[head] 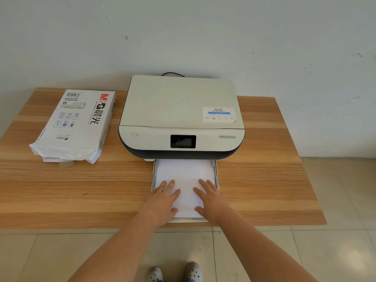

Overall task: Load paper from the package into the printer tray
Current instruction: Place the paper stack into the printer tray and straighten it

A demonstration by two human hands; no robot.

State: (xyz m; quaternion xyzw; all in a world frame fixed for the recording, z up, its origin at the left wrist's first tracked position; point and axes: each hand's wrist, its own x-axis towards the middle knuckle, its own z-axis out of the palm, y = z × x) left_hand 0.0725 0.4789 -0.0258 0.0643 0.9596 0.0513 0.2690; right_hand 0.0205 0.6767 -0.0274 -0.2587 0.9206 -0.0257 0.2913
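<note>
white paper (184, 176) lies in the pulled-out printer tray (216, 169), both palms flat on it: left hand (162, 198) and right hand (211, 199) with fingers spread, gripping nothing. the package (77, 125) sits well apart on the wooden table (264, 169). uneven pressure could skew the stack against the side guides, buckle its near edge, or jam the tray on its way into the printer (181, 117).

Wooden table (264, 151) across mid-frame, against scuffed pale wall (183, 33). Beige floor tiles (335, 190) at lower right and bottom. Grey perforated shoes (175, 273) at bottom centre.
</note>
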